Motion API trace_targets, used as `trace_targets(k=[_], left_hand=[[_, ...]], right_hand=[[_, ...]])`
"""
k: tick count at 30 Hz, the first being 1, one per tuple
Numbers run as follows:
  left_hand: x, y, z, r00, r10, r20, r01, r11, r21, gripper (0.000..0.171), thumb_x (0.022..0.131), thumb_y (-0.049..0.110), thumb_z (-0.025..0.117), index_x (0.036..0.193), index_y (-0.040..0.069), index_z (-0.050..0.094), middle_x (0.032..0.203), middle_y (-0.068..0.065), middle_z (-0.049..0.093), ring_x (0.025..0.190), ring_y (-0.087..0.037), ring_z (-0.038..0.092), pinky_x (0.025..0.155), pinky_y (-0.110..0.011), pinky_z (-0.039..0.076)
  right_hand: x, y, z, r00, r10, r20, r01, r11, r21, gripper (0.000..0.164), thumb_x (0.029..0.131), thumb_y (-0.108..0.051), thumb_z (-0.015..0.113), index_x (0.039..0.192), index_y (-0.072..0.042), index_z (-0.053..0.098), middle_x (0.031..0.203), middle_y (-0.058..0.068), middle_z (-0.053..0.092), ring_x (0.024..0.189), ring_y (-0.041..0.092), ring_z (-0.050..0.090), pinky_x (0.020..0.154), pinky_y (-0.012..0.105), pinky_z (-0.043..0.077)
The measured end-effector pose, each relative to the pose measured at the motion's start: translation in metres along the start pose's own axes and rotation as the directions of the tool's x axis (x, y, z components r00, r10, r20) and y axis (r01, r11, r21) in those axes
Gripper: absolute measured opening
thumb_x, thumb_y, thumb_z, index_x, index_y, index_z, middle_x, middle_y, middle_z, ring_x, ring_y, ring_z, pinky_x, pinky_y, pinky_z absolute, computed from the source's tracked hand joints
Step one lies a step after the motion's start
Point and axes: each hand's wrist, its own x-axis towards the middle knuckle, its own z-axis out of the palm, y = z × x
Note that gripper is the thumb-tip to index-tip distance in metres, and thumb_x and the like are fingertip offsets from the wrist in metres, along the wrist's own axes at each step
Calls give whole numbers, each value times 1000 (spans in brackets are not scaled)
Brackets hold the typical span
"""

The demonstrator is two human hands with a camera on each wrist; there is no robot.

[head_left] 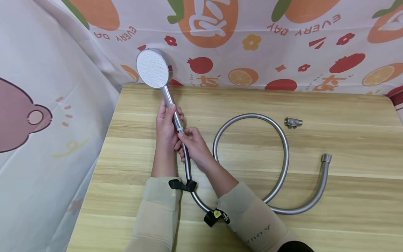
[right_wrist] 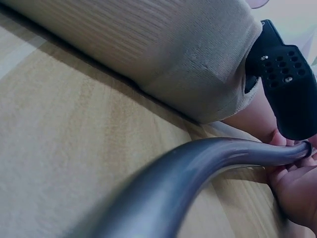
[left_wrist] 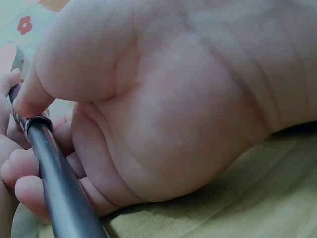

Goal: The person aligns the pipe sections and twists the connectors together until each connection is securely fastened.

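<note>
A round shower head (head_left: 153, 68) with a white spray face and silver handle slants over the table's far left edge. My left hand (head_left: 167, 127) grips its handle, thumb lying along the front. Just below, my right hand (head_left: 195, 147) pinches the upper end of a grey metal shower hose (head_left: 188, 166) where it meets the handle. In the left wrist view, the right hand (left_wrist: 163, 114) fills most of the picture, its thumb by the ring at the hose's end (left_wrist: 64, 188). The right wrist view shows the hose (right_wrist: 198, 158) curving toward both hands, which are partly cut off.
The hose loops across the wooden table (head_left: 126, 147) and ends in a metal nut (head_left: 326, 158) at the right. A small metal tee fitting (head_left: 292, 123) lies beyond the loop. Printed cloth (head_left: 220, 70) hangs behind the table, and pale cloth (head_left: 63, 182) at the left.
</note>
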Motion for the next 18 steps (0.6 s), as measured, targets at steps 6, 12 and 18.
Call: trace_targets(k=[6,12,18], left_hand=[[0,0,-1,1000,7,-3,-7,998,67,48,99,13,59,145,25,50,75,-3,61,62,-11,56,54,-19,49],[0,0,-1,1000,-13,-7,13,998,68,47,99,16,59,144,27,50,75,-3,61,61,-11,56,53,-19,48],[0,0,0,1000,-22,-12,23,997,73,47,101,15,56,145,27,49,75,-3,60,59,-11,56,51,-20,49]], right_hand=[[0,0,-1,1000,16,-16,-16,1000,1,29,105,-33,46,107,-6,56,77,8,60,52,16,55,46,28,52],[1,0,-1,999,28,-26,-28,1000,1,37,103,-37,49,102,-3,62,77,7,61,52,16,56,47,28,54],[1,1,0,1000,1,-26,-1,1000,27,44,94,-23,68,130,-14,44,78,9,62,50,17,54,46,29,52]])
